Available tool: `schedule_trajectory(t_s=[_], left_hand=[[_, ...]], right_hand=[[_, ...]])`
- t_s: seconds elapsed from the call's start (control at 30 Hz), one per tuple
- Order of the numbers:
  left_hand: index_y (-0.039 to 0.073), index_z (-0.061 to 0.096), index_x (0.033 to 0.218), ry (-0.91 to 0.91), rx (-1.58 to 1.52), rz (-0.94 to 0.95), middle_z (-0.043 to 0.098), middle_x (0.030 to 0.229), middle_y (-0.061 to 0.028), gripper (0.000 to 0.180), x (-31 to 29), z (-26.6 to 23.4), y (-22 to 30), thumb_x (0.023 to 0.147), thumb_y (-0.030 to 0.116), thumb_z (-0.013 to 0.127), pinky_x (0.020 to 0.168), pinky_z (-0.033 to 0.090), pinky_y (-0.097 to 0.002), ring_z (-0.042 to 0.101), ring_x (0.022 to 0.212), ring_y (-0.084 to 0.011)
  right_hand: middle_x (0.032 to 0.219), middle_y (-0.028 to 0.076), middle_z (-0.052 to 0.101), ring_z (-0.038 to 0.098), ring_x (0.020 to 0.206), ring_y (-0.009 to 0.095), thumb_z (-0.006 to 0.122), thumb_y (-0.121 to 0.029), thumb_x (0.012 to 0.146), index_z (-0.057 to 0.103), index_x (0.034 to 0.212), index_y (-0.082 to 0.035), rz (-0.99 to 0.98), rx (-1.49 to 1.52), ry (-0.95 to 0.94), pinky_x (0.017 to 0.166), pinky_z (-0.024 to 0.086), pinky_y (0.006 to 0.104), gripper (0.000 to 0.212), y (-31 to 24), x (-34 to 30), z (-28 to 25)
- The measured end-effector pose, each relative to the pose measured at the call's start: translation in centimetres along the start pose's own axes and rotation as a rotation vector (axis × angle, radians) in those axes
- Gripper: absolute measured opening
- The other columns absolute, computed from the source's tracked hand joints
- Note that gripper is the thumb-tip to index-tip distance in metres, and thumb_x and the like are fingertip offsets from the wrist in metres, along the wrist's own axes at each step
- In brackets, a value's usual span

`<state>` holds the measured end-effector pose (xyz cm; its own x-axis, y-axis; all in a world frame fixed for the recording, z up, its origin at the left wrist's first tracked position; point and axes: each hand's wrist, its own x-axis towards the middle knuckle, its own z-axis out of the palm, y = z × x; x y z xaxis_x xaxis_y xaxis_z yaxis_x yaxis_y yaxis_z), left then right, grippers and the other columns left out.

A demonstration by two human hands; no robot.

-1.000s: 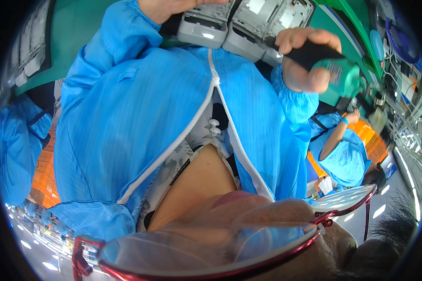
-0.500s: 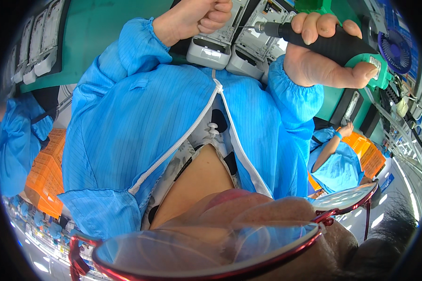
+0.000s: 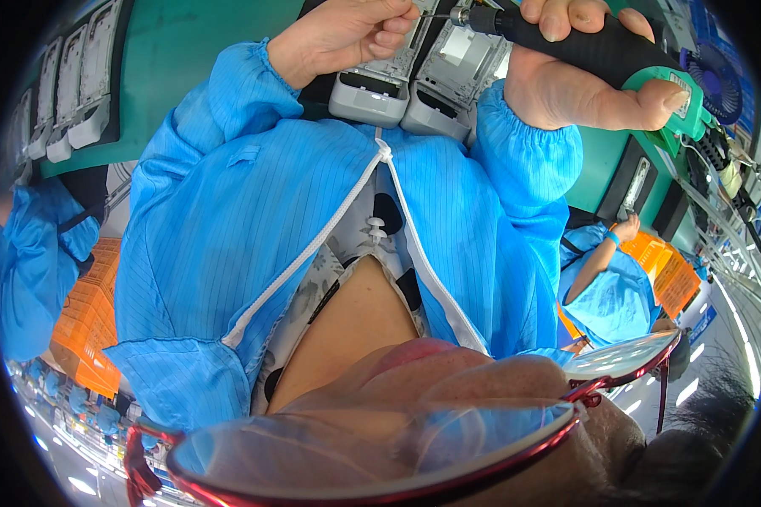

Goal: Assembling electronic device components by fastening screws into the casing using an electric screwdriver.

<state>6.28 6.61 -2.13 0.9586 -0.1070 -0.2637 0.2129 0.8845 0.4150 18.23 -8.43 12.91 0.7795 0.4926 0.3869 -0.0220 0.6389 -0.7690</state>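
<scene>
My right hand (image 3: 558, 91) is wrapped round an electric screwdriver (image 3: 588, 49) with a black grip and a green end, its thumb along the green end. The screwdriver lies almost level, with its thin bit pointing left. At the bit's tip, my left hand (image 3: 351, 38) is closed in a pinch; whatever its fingertips hold is too small to make out. Below the hands lie two open white-and-grey plastic housings, a left housing (image 3: 369, 100) and a right housing (image 3: 438, 116), side by side close to my body. Parts of both are hidden behind the hands and the screwdriver.
More white housings (image 3: 63, 80) rest in a dark tray at the far left of the green table mat (image 3: 190, 63). A purple fan (image 3: 712, 84) stands at the right. Co-workers in blue sit on either side, near orange crates (image 3: 89, 313).
Both hands and the screwdriver have shifted slightly up the picture. My left fingers have come to the bit's tip, where before a gap lay between them.
</scene>
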Motion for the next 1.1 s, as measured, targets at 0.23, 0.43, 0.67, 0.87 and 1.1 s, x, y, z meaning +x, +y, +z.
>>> schedule_trajectory(t_s=[0.23, 0.43, 0.67, 0.87, 1.1], left_hand=[[0.005, 0.059, 0.093, 0.033, 0.034, 0.035, 0.045, 0.074, 0.0022, 0.033, 0.2, 0.0, -0.2, 0.111, 0.031, 0.051, 0.056, 0.038, -0.0231, 0.040, 0.064, -0.0084], [0.006, 0.059, 0.089, 0.040, 0.051, 0.036, 0.044, 0.072, 0.0019, 0.038, -0.1, 0.3, -0.1, 0.112, 0.034, 0.048, 0.055, 0.035, -0.0235, 0.039, 0.062, -0.0091], [0.007, 0.057, 0.084, 0.054, 0.116, 0.043, 0.038, 0.066, 0.0031, 0.043, 0.1, 0.6, -0.2, 0.112, 0.037, 0.045, 0.052, 0.031, -0.0248, 0.033, 0.057, -0.0089], [0.008, 0.054, 0.079, 0.030, 0.191, 0.068, 0.033, 0.061, 0.0041, 0.047, -0.1, 0.9, -0.2, 0.113, 0.039, 0.043, 0.051, 0.026, -0.0263, 0.030, 0.054, -0.0087], [0.009, 0.052, 0.077, -0.010, 0.212, 0.083, 0.033, 0.062, 0.0049, 0.048, -0.3, 1.1, -0.4, 0.112, 0.041, 0.045, 0.051, 0.026, -0.0265, 0.030, 0.054, -0.0081]], right_hand=[[0.079, 0.008, 0.064, 0.057, 0.060, 0.020, 0.052, -0.073, 0.094, 0.065, 0.112, -0.013, -0.036, 0.032, -0.096, 0.060, 0.049, 0.0381, 0.064, 0.8, 0.5, -1.3], [0.079, 0.008, 0.065, 0.057, 0.059, 0.020, 0.052, -0.073, 0.094, 0.065, 0.111, -0.012, -0.035, 0.022, -0.059, 0.060, 0.049, 0.0385, 0.065, 0.9, 0.6, -0.8], [0.080, 0.008, 0.065, 0.058, 0.060, 0.020, 0.051, -0.074, 0.094, 0.066, 0.112, -0.013, -0.014, 0.044, -0.075, 0.061, 0.050, 0.0387, 0.065, 1.1, 0.5, -0.9], [0.082, 0.007, 0.066, 0.059, 0.063, 0.020, 0.051, -0.075, 0.093, 0.065, 0.114, -0.014, -0.036, 0.045, -0.167, 0.064, 0.051, 0.0393, 0.066, 1.8, 0.6, -2.0], [0.083, 0.007, 0.064, 0.057, 0.063, 0.020, 0.049, -0.076, 0.094, 0.065, 0.116, -0.014, -0.053, 0.035, -0.174, 0.064, 0.050, 0.0409, 0.067, 2.0, 0.2, -1.5]])
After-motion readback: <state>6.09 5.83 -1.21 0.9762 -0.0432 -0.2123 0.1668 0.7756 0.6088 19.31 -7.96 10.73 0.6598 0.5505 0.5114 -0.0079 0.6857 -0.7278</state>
